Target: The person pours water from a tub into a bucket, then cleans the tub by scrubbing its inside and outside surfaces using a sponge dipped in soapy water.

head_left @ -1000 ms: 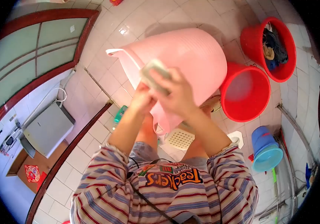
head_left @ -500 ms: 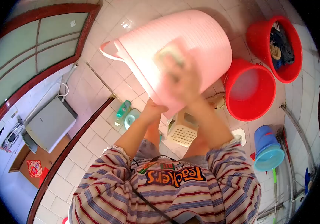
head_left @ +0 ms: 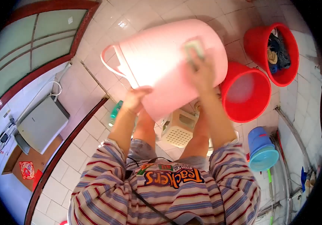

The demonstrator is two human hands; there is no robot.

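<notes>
A large pink plastic tub (head_left: 161, 48) is tilted on its side in front of me, its ribbed outer wall facing up and a loop handle (head_left: 110, 62) at its left. My left hand (head_left: 136, 98) is closed on the tub's near rim, thumb over the outside. My right hand (head_left: 203, 73), a little smeared by motion, holds a pale green and yellowish sponge (head_left: 194, 49) against the tub's wall, toward its base. The tub's inside is hidden from me.
Right of the tub stand a red bucket (head_left: 226, 107) with cloudy water and another red bucket (head_left: 249, 37) holding dark clothes. A cream plastic stool (head_left: 178, 131) is between my legs. Blue basins (head_left: 260, 138) sit at right; a green bottle (head_left: 116, 110) stands at left.
My right hand has moved the sponge up and right along the wall toward the tub's base. My left hand has shifted left and up along the rim, and the tub has turned slightly.
</notes>
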